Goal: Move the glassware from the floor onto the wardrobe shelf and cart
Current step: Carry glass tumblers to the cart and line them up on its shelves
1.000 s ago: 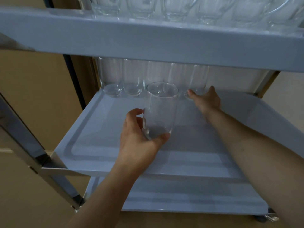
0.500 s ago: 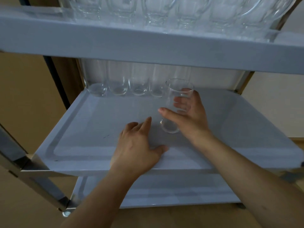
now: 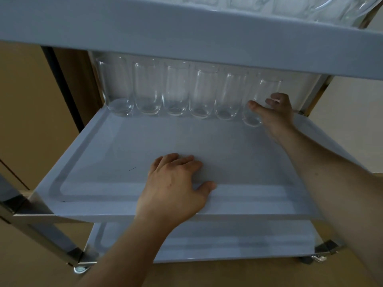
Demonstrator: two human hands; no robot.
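Tumbler grasped by right hand, set down ending the back row; left hand flat, released. Next: letting go cleanly.

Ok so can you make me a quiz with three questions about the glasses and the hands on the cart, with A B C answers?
1. Where does the row of glasses stand?
A. front edge of the middle tray
B. back of the middle tray
C. bottom tray

2. How many glasses are on the middle tray, counting the held one?
A. three
B. six
C. nine

3. What is the left hand doing?
A. lying flat and empty on the tray
B. holding a glass
C. gripping the cart's leg

Answers: 1 B, they line the tray's far wall. 2 B, five stand free and the right hand grips the sixth glass. 3 A, its palm rests on the tray.
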